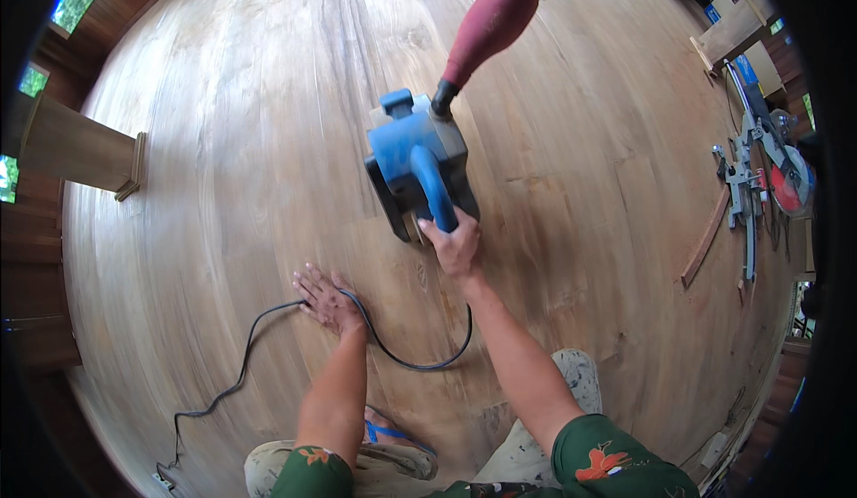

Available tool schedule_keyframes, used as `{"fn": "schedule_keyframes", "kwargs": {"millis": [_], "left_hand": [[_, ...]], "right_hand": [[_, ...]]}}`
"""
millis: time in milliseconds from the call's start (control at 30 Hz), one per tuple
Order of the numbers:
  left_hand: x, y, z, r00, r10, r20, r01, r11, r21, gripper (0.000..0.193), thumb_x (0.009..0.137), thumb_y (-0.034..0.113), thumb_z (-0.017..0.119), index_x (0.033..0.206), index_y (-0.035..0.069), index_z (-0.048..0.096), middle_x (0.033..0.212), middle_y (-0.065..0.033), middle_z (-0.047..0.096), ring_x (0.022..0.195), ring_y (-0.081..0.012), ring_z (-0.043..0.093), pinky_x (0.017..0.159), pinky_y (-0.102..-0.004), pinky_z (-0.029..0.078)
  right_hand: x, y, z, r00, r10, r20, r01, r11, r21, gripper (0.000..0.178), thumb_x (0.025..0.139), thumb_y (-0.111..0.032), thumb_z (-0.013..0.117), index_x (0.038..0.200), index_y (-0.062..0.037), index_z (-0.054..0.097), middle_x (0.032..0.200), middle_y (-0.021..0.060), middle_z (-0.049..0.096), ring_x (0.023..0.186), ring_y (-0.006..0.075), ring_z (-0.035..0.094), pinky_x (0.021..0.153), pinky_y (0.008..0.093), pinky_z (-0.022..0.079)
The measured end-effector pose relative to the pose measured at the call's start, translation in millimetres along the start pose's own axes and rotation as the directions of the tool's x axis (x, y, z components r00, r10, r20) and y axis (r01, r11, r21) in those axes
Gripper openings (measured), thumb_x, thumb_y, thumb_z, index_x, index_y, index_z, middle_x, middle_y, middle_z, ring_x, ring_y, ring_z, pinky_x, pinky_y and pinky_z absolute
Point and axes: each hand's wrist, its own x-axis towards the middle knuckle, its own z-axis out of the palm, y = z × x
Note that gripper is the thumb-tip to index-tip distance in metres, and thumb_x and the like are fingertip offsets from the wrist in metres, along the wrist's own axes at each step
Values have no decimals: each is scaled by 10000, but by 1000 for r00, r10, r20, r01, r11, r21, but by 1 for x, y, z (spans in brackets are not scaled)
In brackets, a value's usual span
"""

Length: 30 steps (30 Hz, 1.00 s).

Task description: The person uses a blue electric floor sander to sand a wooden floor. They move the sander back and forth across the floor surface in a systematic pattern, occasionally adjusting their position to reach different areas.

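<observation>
A blue and black belt sander sits on the wooden floor in front of me, its maroon dust bag slanting up and away to the right. My right hand is wrapped round the rear of its blue handle. To the left and nearer, my left hand lies flat on the boards with fingers spread. The sander's black power cord meets this hand on both sides; its stretch at the palm is hidden. From there the cord loops right toward the sander.
Wide planks form the floor. A square wooden post stands at the left, another at the far right. A mitre saw and a loose wooden strip lie on the right. The cord reaches a plug or socket at lower left.
</observation>
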Motion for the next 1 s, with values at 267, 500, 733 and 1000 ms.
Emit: {"fn": "schedule_keyframes", "kwargs": {"millis": [267,500,733,1000], "left_hand": [[0,14,-20,993,-58,102,54,998,33,657,1117,420,417,1714,194,262,1803,-109,162,1664,-311,128,1294,-618,158],[-2,7,-16,999,6,46,-6,1000,-17,695,1090,435,440,1711,175,270,1788,-155,192,1656,-351,155,1281,-641,181],[-2,9,-17,999,-8,44,8,1000,8,683,1096,426,439,1711,180,271,1791,-144,189,1658,-340,153,1285,-630,182],[-2,7,-9,1000,-22,21,22,1000,21,664,1108,426,441,1710,201,275,1798,-118,182,1660,-309,161,1289,-613,195]], "right_hand": [[265,-41,98,978,-190,-80,185,981,-64,301,809,-282,841,882,-16,720,727,79,683,634,200,655,623,373,524],[352,-69,111,989,-126,71,123,991,43,284,839,-292,851,841,-81,662,677,11,623,532,107,577,500,308,479],[259,-51,52,993,-110,48,102,984,145,263,847,-283,835,785,-94,662,610,0,597,495,117,565,484,327,455],[20,19,-54,1000,19,6,-19,991,133,291,862,-285,854,853,-64,665,679,-3,611,541,109,583,543,320,475]]}}
